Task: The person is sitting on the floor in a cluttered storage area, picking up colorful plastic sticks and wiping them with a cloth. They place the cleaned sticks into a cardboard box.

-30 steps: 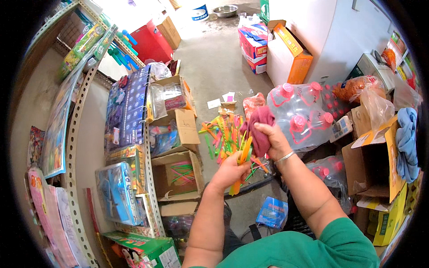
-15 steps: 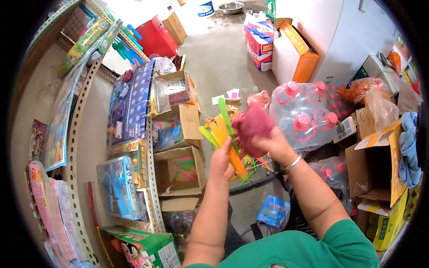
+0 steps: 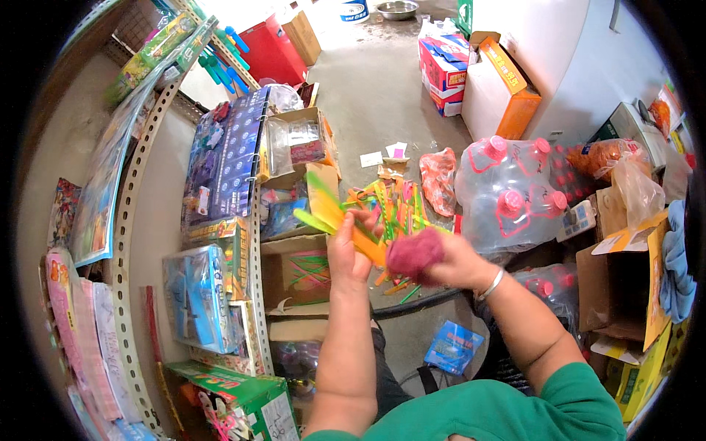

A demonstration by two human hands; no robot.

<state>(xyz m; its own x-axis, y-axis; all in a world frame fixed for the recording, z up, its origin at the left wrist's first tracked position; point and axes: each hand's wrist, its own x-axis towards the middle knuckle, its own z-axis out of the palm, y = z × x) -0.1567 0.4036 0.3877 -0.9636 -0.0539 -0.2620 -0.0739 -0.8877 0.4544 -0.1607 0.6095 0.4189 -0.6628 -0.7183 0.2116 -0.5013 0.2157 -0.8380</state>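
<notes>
My left hand is closed on a fan of flat plastic strips in green, yellow and orange, their upper ends blurred by motion. My right hand grips a bunched maroon cloth beside the strips' lower part. Behind them, a loose pile of similar colourful strips lies on the floor, with a crumpled orange-red plastic bag to its right. An open cardboard box left of my hands holds thin pink and green strips.
Packaged goods fill metal shelving on the left. Large bottles, cardboard boxes and a blue cloth crowd the right. A blue packet lies on the floor near my legs; cartons and a metal basin stand farther off.
My left hand has moved up and left, tilting the held strips further leftward. My right hand and the cloth have come lower, uncovering more of the pile behind.
</notes>
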